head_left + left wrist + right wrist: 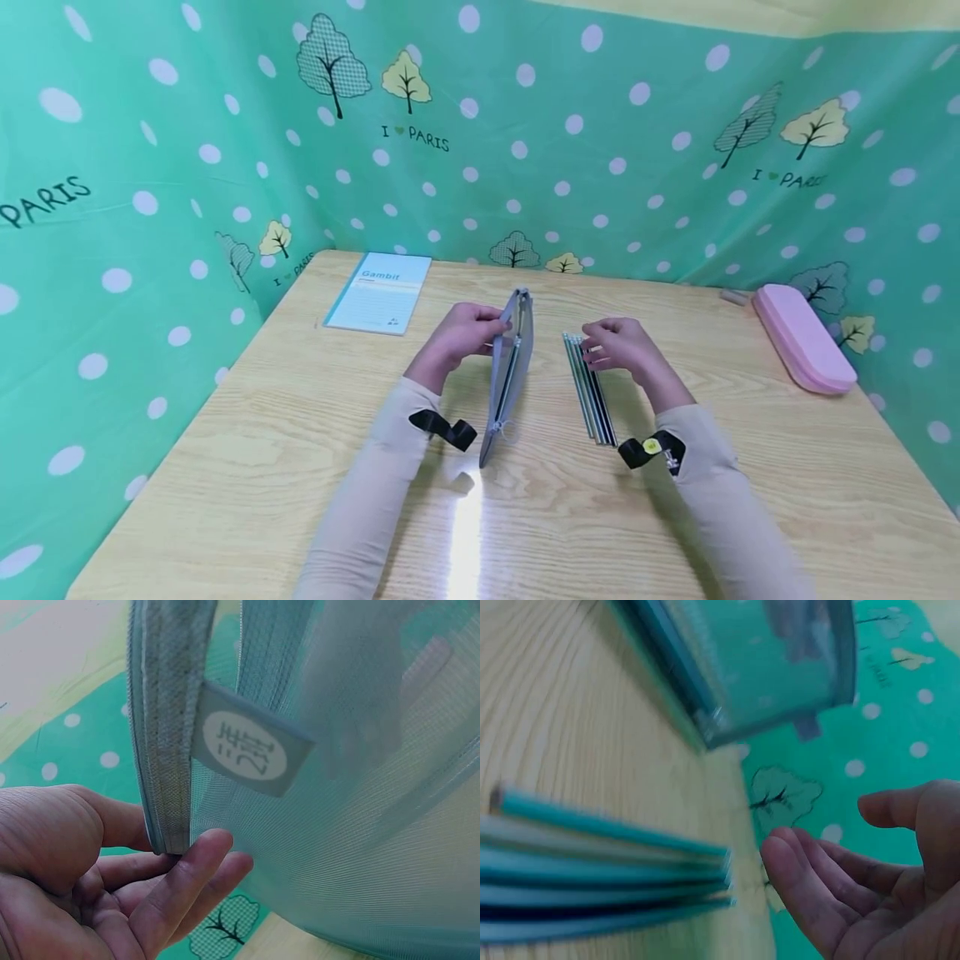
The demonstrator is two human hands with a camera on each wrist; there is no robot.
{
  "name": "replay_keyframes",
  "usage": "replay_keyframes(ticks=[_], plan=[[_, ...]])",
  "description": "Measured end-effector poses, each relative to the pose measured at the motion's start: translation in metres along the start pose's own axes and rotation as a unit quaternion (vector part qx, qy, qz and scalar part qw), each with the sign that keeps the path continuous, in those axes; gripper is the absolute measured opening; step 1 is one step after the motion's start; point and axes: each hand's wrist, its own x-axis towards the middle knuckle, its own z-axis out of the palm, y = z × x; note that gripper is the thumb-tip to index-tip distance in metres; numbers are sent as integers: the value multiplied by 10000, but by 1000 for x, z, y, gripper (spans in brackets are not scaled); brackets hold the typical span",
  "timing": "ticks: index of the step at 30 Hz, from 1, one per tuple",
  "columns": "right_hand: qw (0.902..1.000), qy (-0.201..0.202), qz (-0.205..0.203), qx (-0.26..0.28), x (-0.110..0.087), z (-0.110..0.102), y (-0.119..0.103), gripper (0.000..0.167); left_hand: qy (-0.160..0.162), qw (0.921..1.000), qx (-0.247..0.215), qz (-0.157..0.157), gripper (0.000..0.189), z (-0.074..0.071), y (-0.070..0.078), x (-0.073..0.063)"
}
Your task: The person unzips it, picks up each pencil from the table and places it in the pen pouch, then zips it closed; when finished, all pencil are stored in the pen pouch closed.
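My left hand [467,333] pinches the zip edge of a grey-blue mesh zip pouch [525,354], which is held upright on its long edge with its top parted. A fabric tag [251,742] sticks out from the zip near my fingers. Inside the pouch, a few slim pencils [511,373] show through the opening. Right of it, several pencils [592,400] in green, pale and dark tones lie side by side on the table. My right hand [618,343] hovers over their far ends, thumb and fingers apart, with nothing between them.
A light-blue notebook [380,293] lies at the back left of the wooden table [247,467]. At the right edge is a pink pencil case [804,337], with a small grey-brown piece [734,297] beside it. A green patterned curtain [480,167] borders the back and sides.
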Motion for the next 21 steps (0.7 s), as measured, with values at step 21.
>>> replay_keyframes(ticks=[21], plan=[[9954,-538,629,-473,16,-21,28,64,-50,10000,2,29,34,1,1,-3]])
